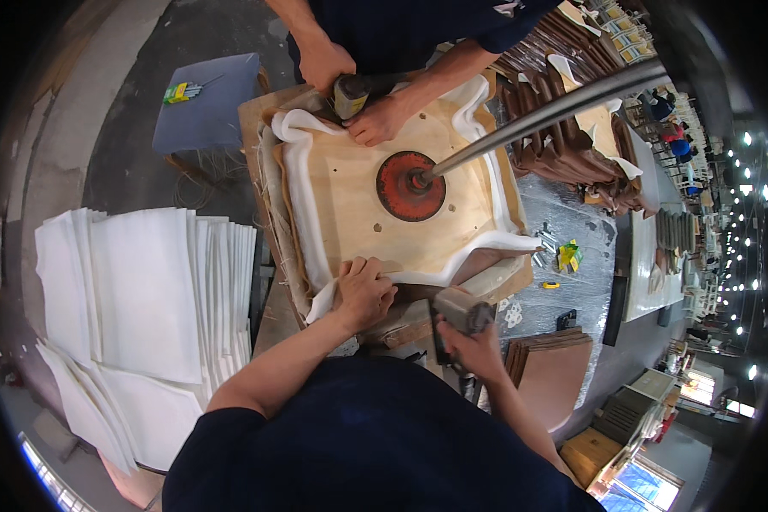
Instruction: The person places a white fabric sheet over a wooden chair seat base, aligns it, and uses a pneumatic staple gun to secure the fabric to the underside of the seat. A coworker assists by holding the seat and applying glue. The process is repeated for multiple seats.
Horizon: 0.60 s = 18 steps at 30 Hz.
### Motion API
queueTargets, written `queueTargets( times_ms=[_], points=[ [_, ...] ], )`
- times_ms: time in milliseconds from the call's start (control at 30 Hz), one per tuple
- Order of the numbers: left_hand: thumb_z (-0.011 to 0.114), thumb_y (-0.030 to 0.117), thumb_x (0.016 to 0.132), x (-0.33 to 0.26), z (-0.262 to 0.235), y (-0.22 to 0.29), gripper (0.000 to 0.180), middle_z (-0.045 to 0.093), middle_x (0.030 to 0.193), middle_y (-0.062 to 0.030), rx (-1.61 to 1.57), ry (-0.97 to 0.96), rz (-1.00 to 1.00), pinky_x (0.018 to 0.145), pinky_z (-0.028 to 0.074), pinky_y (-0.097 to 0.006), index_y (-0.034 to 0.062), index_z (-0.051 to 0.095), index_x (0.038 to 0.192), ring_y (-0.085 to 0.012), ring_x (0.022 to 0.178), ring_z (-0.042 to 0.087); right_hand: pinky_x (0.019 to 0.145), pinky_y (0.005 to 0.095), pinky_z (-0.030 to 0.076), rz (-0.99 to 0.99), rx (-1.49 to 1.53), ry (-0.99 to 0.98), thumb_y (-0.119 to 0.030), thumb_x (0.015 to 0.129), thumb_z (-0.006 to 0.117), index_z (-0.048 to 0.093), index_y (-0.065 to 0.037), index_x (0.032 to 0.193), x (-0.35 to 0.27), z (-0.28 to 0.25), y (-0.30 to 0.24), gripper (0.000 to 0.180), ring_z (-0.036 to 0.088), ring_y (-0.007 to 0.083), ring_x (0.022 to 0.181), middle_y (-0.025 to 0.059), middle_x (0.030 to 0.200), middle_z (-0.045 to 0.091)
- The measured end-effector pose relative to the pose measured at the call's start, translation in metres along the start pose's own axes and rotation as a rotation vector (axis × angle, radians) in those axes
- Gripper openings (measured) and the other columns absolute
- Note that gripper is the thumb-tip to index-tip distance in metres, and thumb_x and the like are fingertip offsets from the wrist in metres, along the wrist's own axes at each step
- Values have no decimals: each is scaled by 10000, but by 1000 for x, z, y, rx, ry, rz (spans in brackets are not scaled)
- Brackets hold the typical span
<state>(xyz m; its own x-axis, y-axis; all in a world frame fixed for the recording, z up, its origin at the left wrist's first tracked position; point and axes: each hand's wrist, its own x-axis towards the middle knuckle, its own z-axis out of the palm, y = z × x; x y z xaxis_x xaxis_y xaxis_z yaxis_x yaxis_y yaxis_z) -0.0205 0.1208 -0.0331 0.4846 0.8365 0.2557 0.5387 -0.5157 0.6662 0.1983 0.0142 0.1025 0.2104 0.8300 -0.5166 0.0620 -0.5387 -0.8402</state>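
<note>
A pale plywood seat panel [358,205] lies face up on a work stand, with white foam padding [299,183] and brown cover material around its edges. A red round press plate [392,192] on a metal rod [538,119] bears on its middle. My left hand [365,294] is closed on the padding at the near left edge, its fingers curled over the board. In my right hand [478,348] is a staple gun [461,311], held just off the near edge, right of my left hand. Across from me, a co-worker's hand [326,64] holds another staple gun [351,96]; their other hand [379,121] presses the far edge.
White foam sheets [145,290] are stacked at left. A blue-grey stool [205,102] carries a small green-yellow packet. At right, a plastic-covered table [563,230] holds staple strips, a yellow cutter [551,285], brown panels [555,367] and piled brown covers [546,128].
</note>
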Motion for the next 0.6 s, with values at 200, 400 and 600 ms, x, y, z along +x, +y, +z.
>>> queueTargets(
  times_ms=[200,400,600],
  points=[
    [842,251,831,5,4,2,137,585,1019,-54,-85,-15,-92,932,385,-501,151,767,775,-319,1071,551,582,253,504,98,-91,-24,-112,1018,800,682,0,1400,17,38,-11,415,603,52,650,-6,925,713],
    [846,253,798,5,12,1,145,583,1018,-43,-115,67,-124,922,374,-494,144,765,747,-313,1071,544,574,267,503,125,-185,-45,-133,1021,805,713,4,1319,29,42,-14,340,606,55,632,-10,854,708],
    [825,250,836,5,9,2,153,583,1038,-49,-116,-4,-129,935,366,-487,126,770,766,-309,1076,537,624,311,540,220,-323,-23,-160,992,834,719,10,1289,35,50,-16,361,668,112,673,38,894,745]
  ],
)
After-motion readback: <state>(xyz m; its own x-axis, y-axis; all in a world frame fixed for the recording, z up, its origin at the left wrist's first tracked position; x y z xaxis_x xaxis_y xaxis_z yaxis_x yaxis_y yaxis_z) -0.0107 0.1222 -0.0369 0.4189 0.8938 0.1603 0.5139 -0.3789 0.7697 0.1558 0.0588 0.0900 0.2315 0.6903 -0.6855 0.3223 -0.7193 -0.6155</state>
